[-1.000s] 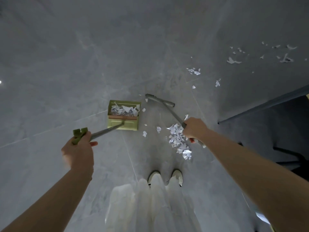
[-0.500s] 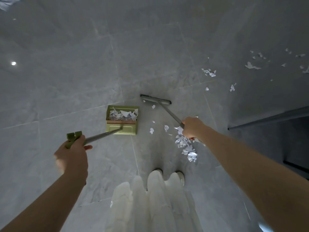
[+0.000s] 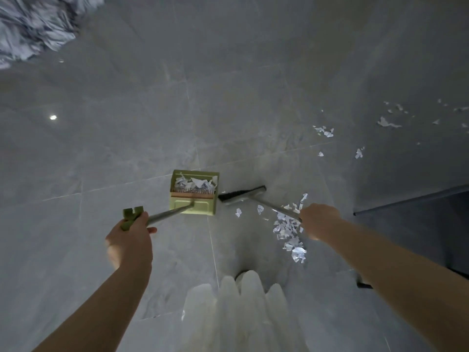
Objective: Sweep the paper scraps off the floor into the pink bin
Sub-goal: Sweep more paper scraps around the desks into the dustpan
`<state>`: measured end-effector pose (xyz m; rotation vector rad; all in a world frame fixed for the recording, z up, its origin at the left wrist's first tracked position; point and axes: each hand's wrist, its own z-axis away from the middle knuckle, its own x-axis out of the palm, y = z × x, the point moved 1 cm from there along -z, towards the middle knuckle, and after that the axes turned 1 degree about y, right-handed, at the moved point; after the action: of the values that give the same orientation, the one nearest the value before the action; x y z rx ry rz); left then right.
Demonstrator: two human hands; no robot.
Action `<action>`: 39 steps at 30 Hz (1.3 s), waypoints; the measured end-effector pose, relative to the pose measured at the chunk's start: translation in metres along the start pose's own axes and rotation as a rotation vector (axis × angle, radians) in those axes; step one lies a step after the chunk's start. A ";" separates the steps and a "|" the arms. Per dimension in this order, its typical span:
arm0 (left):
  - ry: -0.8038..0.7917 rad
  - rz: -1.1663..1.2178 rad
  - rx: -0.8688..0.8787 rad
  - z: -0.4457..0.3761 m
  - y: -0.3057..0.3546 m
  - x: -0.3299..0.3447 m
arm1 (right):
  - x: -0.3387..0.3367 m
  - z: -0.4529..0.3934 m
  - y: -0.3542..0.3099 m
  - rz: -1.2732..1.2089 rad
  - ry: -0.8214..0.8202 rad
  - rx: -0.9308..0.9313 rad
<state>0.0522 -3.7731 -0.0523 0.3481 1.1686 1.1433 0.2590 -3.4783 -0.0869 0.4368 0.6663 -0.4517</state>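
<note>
My left hand (image 3: pixel 130 238) grips the green handle of a long-handled green dustpan (image 3: pixel 194 193) that rests on the grey tiled floor with white paper scraps in it. My right hand (image 3: pixel 318 219) grips the metal handle of a broom whose dark head (image 3: pixel 242 194) lies on the floor just right of the dustpan. A heap of paper scraps (image 3: pixel 289 231) lies below the broom handle, close to my right hand. More scraps (image 3: pixel 324 131) are scattered farther off at the right. No pink bin is in view.
A bluish crumpled cloth (image 3: pixel 33 24) fills the top left corner. A dark furniture edge (image 3: pixel 411 199) runs along the right. My white pleated skirt (image 3: pixel 241 316) and shoe tips show at the bottom centre. Two stray scraps (image 3: pixel 238 212) lie beside the broom head.
The broom head has swept back toward me and left, now lying right beside the dustpan. The view has tilted up, bringing the cloth at top left into sight.
</note>
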 end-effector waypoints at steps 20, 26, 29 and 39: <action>-0.083 -0.031 0.053 0.121 -0.035 -0.030 | 0.040 0.076 0.080 0.272 0.038 -0.022; -0.147 -0.035 0.065 0.135 -0.036 -0.025 | 0.037 0.098 0.113 0.129 0.089 0.023; -0.164 -0.038 0.084 0.136 -0.036 -0.020 | 0.045 0.100 0.126 0.041 0.073 0.041; -0.204 -0.076 0.123 0.131 -0.053 -0.004 | 0.111 0.062 0.143 -0.194 -0.101 0.195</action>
<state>0.1915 -3.7581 -0.0349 0.4990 1.0651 0.9482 0.4422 -3.4226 -0.0835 0.5319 0.5706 -0.7225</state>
